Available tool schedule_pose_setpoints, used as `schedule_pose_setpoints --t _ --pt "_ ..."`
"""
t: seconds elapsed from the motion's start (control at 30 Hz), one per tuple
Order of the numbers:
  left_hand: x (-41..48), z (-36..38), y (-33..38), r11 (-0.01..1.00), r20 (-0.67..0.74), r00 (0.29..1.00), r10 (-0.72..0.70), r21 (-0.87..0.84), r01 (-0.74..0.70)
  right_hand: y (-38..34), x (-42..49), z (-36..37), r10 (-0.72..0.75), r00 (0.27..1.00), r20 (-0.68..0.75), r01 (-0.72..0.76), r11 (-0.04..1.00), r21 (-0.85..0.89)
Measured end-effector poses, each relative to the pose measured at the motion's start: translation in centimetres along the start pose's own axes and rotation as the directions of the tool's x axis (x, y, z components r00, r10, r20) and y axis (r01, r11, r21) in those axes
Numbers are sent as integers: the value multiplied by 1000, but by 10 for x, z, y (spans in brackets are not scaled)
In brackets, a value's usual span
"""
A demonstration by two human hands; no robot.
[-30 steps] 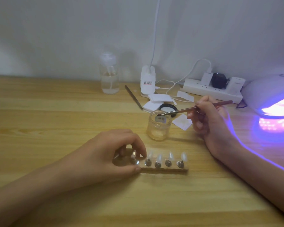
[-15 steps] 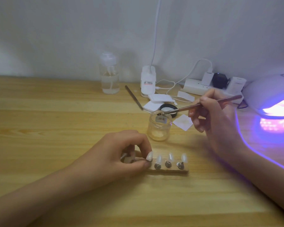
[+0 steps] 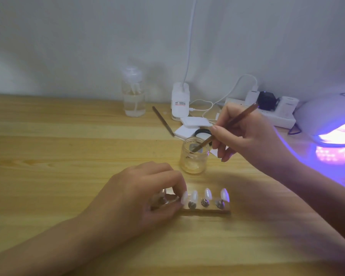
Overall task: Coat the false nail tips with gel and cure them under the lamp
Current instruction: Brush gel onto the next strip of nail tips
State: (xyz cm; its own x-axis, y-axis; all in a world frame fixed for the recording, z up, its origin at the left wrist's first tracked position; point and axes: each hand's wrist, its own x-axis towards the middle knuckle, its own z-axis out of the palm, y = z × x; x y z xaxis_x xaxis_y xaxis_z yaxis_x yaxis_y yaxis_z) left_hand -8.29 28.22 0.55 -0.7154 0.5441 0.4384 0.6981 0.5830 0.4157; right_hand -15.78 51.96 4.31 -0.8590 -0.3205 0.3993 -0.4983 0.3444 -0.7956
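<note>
A small wooden holder (image 3: 207,211) lies near the table's front with several white false nail tips (image 3: 207,193) standing on metal pins. My left hand (image 3: 139,196) covers its left end and pinches one nail tip's stand between thumb and fingertips. Behind it stands an open clear gel jar (image 3: 194,156). My right hand (image 3: 245,134) grips a thin brown brush (image 3: 227,124), tilted steeply, with its tip down inside the jar. The curing lamp (image 3: 331,124) glows purple at the right edge.
A clear pump bottle (image 3: 133,96), a white clip lamp base (image 3: 180,102), a power strip with plugs (image 3: 267,110), white pads (image 3: 191,124), a black lid and a spare tool (image 3: 161,120) crowd the back of the wooden table (image 3: 48,156).
My right hand has tilted the brush more upright and pushed its tip deeper into the jar. My left hand has closed over the holder's left end, hiding one more nail tip.
</note>
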Motion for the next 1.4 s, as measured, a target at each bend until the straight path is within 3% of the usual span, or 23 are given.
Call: schedule_pose_setpoints --t 0.1,0.2,0.3,0.4,0.57,0.77,1.4 --pt "-1 2 2 990 -11 999 41 137 -39 2 0 3 17 999 27 -18 1000 25" --pt "0 2 2 995 -59 998 28 97 -22 3 0 2 27 1000 4 -27 997 78" --pt "2 -6 6 979 -122 990 -65 -200 40 4 1 -3 42 995 -96 -24 983 185" --pt "12 -13 4 865 -157 966 -204 -492 102 11 0 -7 93 981 -173 -39 955 294" --pt "37 -17 -16 696 -84 923 -377 -683 222 27 -10 -4 280 944 -176 -149 834 531" --pt "55 -1 -36 612 -35 871 -491 -725 316 34 -12 -2 381 916 -122 -202 703 682" --pt "54 14 -45 694 -111 893 -437 -673 256 35 -13 3 400 901 -168 -156 660 735"
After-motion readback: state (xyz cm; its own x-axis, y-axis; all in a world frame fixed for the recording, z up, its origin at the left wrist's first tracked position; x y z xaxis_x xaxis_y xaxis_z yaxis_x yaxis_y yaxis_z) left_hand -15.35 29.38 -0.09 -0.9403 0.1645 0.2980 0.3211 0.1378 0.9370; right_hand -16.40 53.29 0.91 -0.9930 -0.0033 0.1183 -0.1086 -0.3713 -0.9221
